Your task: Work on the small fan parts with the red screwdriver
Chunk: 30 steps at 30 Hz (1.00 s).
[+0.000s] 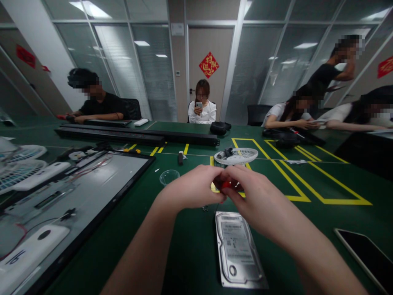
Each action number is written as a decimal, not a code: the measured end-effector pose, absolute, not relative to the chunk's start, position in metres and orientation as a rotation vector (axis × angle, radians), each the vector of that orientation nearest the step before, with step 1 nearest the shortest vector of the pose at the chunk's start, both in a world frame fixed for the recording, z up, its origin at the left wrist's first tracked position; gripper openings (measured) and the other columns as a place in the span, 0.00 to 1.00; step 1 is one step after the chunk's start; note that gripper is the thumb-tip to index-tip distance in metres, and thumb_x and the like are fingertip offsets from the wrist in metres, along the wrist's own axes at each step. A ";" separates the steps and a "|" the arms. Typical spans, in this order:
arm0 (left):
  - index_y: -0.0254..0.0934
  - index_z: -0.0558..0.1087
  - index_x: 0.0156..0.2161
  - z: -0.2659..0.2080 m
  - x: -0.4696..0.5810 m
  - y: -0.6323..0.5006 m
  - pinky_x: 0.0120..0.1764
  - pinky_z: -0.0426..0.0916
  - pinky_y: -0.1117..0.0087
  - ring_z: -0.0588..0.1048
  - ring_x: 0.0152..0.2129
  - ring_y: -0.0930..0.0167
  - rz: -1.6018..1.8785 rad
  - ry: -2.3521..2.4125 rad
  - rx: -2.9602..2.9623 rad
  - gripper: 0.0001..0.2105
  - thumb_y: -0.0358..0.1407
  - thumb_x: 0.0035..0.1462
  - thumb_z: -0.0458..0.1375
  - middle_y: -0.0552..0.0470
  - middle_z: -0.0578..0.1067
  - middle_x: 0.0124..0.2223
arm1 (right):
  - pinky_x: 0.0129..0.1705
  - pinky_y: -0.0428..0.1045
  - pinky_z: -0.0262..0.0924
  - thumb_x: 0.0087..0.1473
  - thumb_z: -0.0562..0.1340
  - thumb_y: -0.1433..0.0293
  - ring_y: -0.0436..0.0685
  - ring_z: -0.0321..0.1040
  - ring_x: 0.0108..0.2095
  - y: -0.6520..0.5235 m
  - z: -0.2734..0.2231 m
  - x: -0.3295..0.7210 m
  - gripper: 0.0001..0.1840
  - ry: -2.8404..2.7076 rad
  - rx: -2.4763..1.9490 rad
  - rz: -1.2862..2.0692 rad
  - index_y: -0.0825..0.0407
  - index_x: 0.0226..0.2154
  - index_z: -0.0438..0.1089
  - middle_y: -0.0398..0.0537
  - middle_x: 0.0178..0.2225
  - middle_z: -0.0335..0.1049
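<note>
Both of my hands meet in front of me, just beyond the far end of a silver hard drive [241,250] lying label side up on the green table. Fingers of my right hand [254,188] are closed around a small red object [226,184], mostly covered by the fingers, so its kind does not show. My left hand [196,186] is curled closed against it, fingertips touching or nearly touching the right ones; what it grips is hidden. A few small screws [205,209] lie on the table below the left hand.
A large flat panel [101,180] with loose parts fills the left side. A clear plastic cup [169,177] and a white fan grille [253,155] stand beyond my hands. A phone [365,254] lies at right. Long black bars [184,138] cross the table; several people sit around it.
</note>
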<state>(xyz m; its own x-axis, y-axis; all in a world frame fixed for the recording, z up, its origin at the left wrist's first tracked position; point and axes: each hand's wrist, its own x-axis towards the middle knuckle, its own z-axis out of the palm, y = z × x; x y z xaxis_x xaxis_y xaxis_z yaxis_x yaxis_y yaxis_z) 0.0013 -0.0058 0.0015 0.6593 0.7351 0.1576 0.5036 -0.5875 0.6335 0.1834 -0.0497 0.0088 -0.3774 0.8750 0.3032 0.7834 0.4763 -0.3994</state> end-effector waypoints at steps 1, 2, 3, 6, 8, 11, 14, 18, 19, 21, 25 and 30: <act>0.37 0.78 0.45 0.001 0.001 -0.005 0.39 0.69 0.68 0.78 0.39 0.65 0.555 0.958 2.324 0.13 0.32 0.52 0.64 0.49 0.81 0.43 | 0.39 0.51 0.60 0.60 0.60 0.79 0.57 0.69 0.39 -0.050 0.009 0.183 0.10 -2.255 -1.362 0.267 0.49 0.40 0.72 0.48 0.40 0.73; 0.37 0.78 0.44 0.000 0.001 -0.005 0.39 0.69 0.68 0.78 0.38 0.65 0.560 0.960 2.322 0.13 0.32 0.52 0.64 0.49 0.81 0.42 | 0.40 0.51 0.60 0.60 0.60 0.79 0.57 0.69 0.40 -0.051 0.009 0.183 0.10 -2.250 -1.363 0.270 0.50 0.41 0.72 0.48 0.41 0.73; 0.37 0.78 0.44 -0.001 0.001 -0.005 0.39 0.69 0.68 0.78 0.38 0.66 0.567 0.965 2.317 0.13 0.32 0.52 0.64 0.50 0.81 0.41 | 0.40 0.51 0.60 0.60 0.61 0.77 0.58 0.69 0.40 -0.051 0.009 0.182 0.09 -2.240 -1.377 0.269 0.50 0.41 0.72 0.49 0.41 0.73; 0.36 0.77 0.42 -0.001 0.001 -0.005 0.36 0.68 0.69 0.77 0.35 0.66 0.559 1.008 2.285 0.11 0.34 0.51 0.64 0.51 0.80 0.38 | 0.37 0.51 0.59 0.60 0.64 0.72 0.59 0.70 0.39 -0.050 0.010 0.180 0.03 -2.210 -1.452 0.247 0.50 0.38 0.71 0.49 0.40 0.74; 0.36 0.77 0.40 -0.001 0.002 -0.005 0.34 0.66 0.69 0.77 0.34 0.66 0.546 1.027 2.273 0.11 0.35 0.50 0.65 0.51 0.80 0.37 | 0.36 0.51 0.58 0.60 0.65 0.71 0.59 0.70 0.37 -0.049 0.010 0.180 0.01 -2.210 -1.472 0.228 0.50 0.36 0.72 0.49 0.37 0.74; 0.36 0.78 0.41 0.001 0.002 -0.006 0.35 0.67 0.69 0.77 0.36 0.66 0.552 0.989 2.298 0.12 0.36 0.50 0.66 0.50 0.81 0.40 | 0.36 0.51 0.58 0.60 0.63 0.75 0.58 0.70 0.37 -0.049 0.010 0.182 0.06 -2.242 -1.450 0.221 0.50 0.38 0.73 0.49 0.38 0.75; 0.36 0.78 0.43 0.001 0.000 -0.006 0.36 0.68 0.69 0.78 0.36 0.67 0.539 0.966 2.302 0.12 0.33 0.51 0.64 0.50 0.82 0.42 | 0.38 0.50 0.59 0.60 0.59 0.79 0.57 0.71 0.38 -0.051 0.011 0.183 0.11 -2.273 -1.416 0.244 0.50 0.40 0.74 0.49 0.40 0.75; 0.36 0.78 0.43 -0.002 -0.001 -0.004 0.35 0.67 0.69 0.78 0.35 0.67 0.539 0.999 2.252 0.13 0.32 0.51 0.63 0.50 0.82 0.39 | 0.38 0.51 0.60 0.60 0.63 0.73 0.59 0.72 0.40 -0.052 0.011 0.182 0.04 -2.217 -1.434 0.261 0.50 0.40 0.72 0.49 0.40 0.76; 0.36 0.78 0.43 -0.002 0.000 -0.004 0.34 0.67 0.69 0.78 0.34 0.67 0.535 1.017 2.243 0.13 0.32 0.51 0.64 0.50 0.81 0.39 | 0.37 0.51 0.60 0.60 0.65 0.71 0.59 0.72 0.39 -0.052 0.010 0.182 0.03 -2.209 -1.444 0.247 0.50 0.39 0.72 0.49 0.40 0.76; 0.36 0.78 0.42 -0.001 0.001 -0.005 0.34 0.67 0.69 0.77 0.34 0.66 0.526 1.036 2.241 0.13 0.35 0.50 0.65 0.50 0.81 0.38 | 0.35 0.51 0.59 0.60 0.65 0.70 0.59 0.72 0.38 -0.050 0.010 0.182 0.02 -2.210 -1.464 0.214 0.50 0.37 0.72 0.49 0.38 0.76; 0.36 0.78 0.41 0.001 0.002 -0.007 0.38 0.68 0.68 0.78 0.37 0.65 0.563 0.993 2.316 0.11 0.36 0.51 0.65 0.49 0.82 0.41 | 0.35 0.51 0.58 0.59 0.64 0.75 0.58 0.71 0.37 -0.050 0.010 0.182 0.05 -2.235 -1.445 0.228 0.50 0.37 0.73 0.48 0.38 0.76; 0.36 0.78 0.43 0.001 0.002 -0.006 0.39 0.69 0.68 0.78 0.37 0.66 0.563 0.957 2.314 0.12 0.33 0.51 0.63 0.49 0.82 0.42 | 0.38 0.50 0.60 0.59 0.63 0.76 0.58 0.72 0.39 -0.052 0.011 0.180 0.07 -2.222 -1.426 0.270 0.49 0.39 0.72 0.48 0.40 0.76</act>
<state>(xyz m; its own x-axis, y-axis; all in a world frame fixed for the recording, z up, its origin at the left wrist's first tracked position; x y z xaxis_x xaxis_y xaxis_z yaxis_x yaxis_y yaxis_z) 0.0023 -0.0060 0.0005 0.6556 0.7378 0.1608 0.4992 -0.5832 0.6408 0.1801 -0.0519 0.0111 -0.3400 0.8948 0.2894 0.7996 0.4371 -0.4118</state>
